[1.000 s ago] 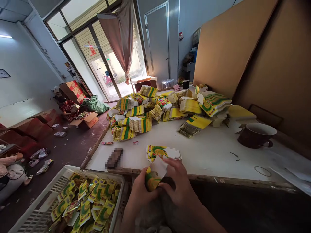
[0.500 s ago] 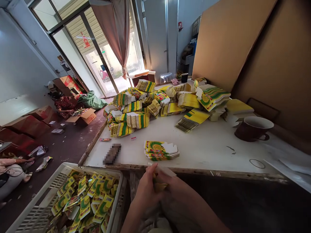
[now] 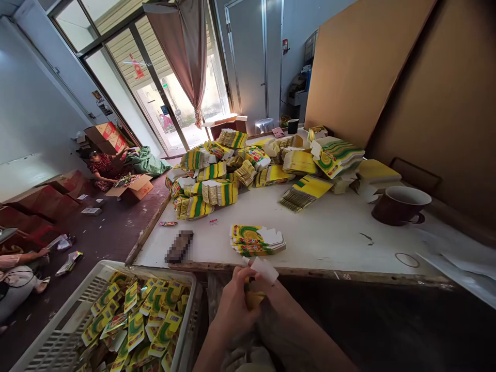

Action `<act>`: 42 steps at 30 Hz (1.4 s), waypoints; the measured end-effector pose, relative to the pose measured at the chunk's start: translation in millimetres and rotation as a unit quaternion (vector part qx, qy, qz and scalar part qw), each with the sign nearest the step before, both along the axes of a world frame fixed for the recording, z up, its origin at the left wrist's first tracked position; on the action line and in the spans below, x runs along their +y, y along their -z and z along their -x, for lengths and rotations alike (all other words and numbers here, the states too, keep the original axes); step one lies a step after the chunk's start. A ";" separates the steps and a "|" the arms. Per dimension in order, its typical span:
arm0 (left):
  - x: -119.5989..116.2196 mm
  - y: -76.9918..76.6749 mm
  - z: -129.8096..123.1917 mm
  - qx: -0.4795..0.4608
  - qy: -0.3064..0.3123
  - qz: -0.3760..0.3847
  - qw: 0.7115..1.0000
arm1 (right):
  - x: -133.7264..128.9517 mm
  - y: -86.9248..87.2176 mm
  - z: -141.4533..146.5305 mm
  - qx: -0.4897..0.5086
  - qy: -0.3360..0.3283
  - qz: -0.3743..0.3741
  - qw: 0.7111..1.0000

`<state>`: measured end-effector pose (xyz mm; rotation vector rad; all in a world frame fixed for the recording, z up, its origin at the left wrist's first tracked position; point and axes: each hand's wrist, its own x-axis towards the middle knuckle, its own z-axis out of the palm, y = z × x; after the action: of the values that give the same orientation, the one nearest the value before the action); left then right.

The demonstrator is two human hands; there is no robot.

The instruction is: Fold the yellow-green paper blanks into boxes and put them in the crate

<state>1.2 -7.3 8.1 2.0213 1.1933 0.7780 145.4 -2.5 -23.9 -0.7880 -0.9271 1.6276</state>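
Just below the table's front edge, my left hand [image 3: 234,295] and my right hand [image 3: 269,293] are close together around a small yellow carton [image 3: 253,298]. A white flap [image 3: 265,269] of it sticks up by my right hand. Fingers of both hands are wrapped round the carton, and part of it is hidden between them. On the white table [image 3: 310,243], right beyond my hands, lies a small fanned stack of yellow and green cartons [image 3: 251,239]. Lower left, a white plastic basket [image 3: 58,338] holds several yellow packets [image 3: 135,328].
Bundles of flat cartons [image 3: 219,192] are heaped at the table's back. A dark mug [image 3: 399,206] stands at the right, a blurred dark object [image 3: 179,247] at the left. Large cardboard sheets [image 3: 360,62] lean behind. Two people are on the floor at the left.
The white flap has come up higher and shows more broadly between my hands. My hands have shifted only slightly. The seated person by the open box has moved an arm.
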 end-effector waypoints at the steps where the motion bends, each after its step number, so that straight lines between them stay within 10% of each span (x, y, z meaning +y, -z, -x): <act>1: 1.2 -1.7 0.7 -0.002 0.011 0.022 1.000 | -1.2 -1.1 -3.0 -0.049 -0.005 -0.031 0.998; 6: 10.6 2.5 4.8 0.023 0.040 0.062 0.997 | -7.2 -7.2 -14.1 -0.269 -0.035 -0.180 0.945; 14: 11.1 6.8 4.9 0.059 -0.110 0.015 0.992 | 15.5 7.1 -17.6 -0.264 0.117 -0.138 0.947; 24: 11.9 -15.1 22.9 0.068 -0.062 0.004 0.996 | 18.1 -24.9 -41.6 -0.354 -0.054 -0.269 0.894; 34: 14.1 -21.5 23.7 0.102 -0.063 -0.009 0.993 | 20.9 -6.4 -18.3 -0.227 -0.017 -0.180 0.957; 38: 12.5 -35.3 77.1 0.159 -0.117 0.033 0.980 | 43.9 3.7 -20.5 -0.210 0.057 -0.150 0.965; 42: 2.3 -50.0 166.4 0.332 -0.253 0.077 0.906 | 84.2 1.5 -36.3 -0.499 0.180 -0.184 0.827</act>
<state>-165.2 -5.0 58.1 1.9102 2.1491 0.1764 181.7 81.7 -25.4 -1.4637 -1.6250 0.5800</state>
